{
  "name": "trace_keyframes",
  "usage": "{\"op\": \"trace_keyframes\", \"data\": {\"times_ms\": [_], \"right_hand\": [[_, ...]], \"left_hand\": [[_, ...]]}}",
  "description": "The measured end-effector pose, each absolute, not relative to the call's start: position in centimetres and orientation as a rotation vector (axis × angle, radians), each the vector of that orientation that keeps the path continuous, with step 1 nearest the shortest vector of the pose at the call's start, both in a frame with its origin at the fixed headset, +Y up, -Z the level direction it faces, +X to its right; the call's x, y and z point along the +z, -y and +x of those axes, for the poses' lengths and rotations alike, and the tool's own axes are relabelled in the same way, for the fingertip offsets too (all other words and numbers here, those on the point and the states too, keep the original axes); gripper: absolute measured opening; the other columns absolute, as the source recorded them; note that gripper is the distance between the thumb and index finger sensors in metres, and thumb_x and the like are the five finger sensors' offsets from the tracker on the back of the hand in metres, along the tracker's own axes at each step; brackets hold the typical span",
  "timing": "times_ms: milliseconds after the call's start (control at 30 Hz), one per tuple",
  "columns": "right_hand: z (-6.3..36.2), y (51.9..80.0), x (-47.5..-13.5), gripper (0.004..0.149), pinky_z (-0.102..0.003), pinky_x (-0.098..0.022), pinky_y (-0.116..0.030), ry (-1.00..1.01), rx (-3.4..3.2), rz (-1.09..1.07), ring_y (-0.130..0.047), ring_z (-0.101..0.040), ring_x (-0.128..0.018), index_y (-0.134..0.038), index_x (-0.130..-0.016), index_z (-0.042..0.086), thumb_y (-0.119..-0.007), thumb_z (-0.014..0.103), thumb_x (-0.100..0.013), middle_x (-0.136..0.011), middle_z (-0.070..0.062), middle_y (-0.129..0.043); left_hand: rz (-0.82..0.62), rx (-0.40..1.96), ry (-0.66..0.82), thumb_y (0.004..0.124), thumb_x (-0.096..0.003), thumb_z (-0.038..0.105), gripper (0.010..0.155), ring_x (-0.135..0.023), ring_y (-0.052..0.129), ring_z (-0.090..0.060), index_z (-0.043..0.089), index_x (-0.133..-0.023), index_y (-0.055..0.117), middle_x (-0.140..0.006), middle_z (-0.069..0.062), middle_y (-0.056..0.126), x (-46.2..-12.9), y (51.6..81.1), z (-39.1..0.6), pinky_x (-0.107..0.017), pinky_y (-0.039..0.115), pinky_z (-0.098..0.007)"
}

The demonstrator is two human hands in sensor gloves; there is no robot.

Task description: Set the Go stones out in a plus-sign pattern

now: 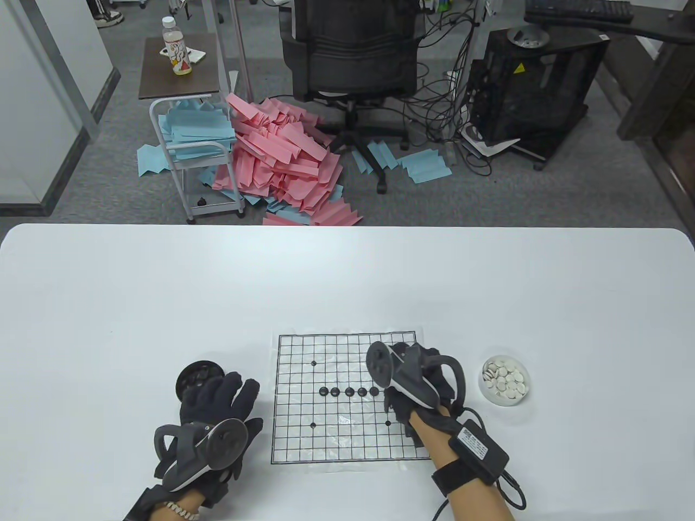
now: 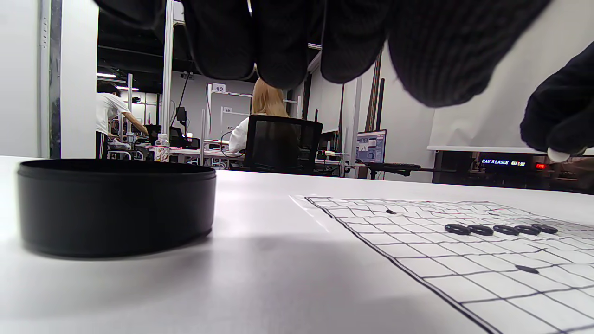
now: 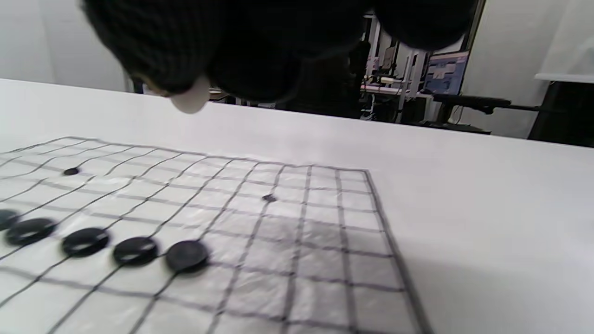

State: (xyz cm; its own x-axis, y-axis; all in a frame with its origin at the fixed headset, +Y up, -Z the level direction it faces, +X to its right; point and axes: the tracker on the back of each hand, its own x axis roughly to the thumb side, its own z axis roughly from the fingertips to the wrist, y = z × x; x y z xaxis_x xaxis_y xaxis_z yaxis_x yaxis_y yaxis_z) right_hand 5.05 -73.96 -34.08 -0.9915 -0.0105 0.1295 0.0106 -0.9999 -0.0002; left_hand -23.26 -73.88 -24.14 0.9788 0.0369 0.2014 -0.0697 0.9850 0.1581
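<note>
Overhead, right hand (image 1: 415, 380) fingers (image 3: 153, 55) pinching white stone (image 3: 189, 99)

Both hands, left hand (image 1: 217, 412) and right hand (image 1: 418, 380), are wearing black knitted cloth gloves, matt and coarse-ribbed. The grid sheet (image 1: 304, 434) is looking like thin, glossy, wrinkled film or paper. Black stones (image 3: 134, 250) are showing a smooth, slightly shiny finish. The white stone (image 3: 189, 99) is appearing smooth and matt. The black container (image 2: 116, 206) is presenting matt plastic; the table (image 1: 163, 298) is reading smooth white.
</note>
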Motion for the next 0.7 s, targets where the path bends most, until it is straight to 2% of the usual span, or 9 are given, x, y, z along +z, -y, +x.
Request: {"op": "trace_keyframes", "data": {"times_ms": [233, 700], "right_hand": [[1.4, 76.6, -33.4, 0.04, -0.042, -0.048, -0.081, 0.084, -3.074, -0.297, -0.092, -0.008, -0.04, -0.087, -0.076, 0.033, -0.091, 0.038, -0.036, -0.069, 0.004, -0.098], [0.3, 78.0, -32.9, 0.039, -0.042, -0.048, -0.081, 0.13, -3.035, -0.326, -0.093, -0.008, -0.04, -0.088, -0.076, 0.032, -0.09, 0.037, -0.037, -0.069, 0.004, -0.099]], "left_hand": [[0.168, 0.051, 0.194, 0.08, -0.0401, 0.053, 0.071, -0.104, 0.07, -0.042, 0.031, -0.105, 0.062, -0.116, -0.011, 0.065, -24.1, 73.8, -23.5, -0.071, 0.051, -0.07], [0.167, 0.044, 0.191, 0.08, -0.0401, 0.052, 0.071, -0.103, 0.07, -0.043, 0.031, -0.105, 0.062, -0.116, -0.011, 0.065, -24.1, 73.8, -23.6, -0.071, 0.05, -0.07]]}}
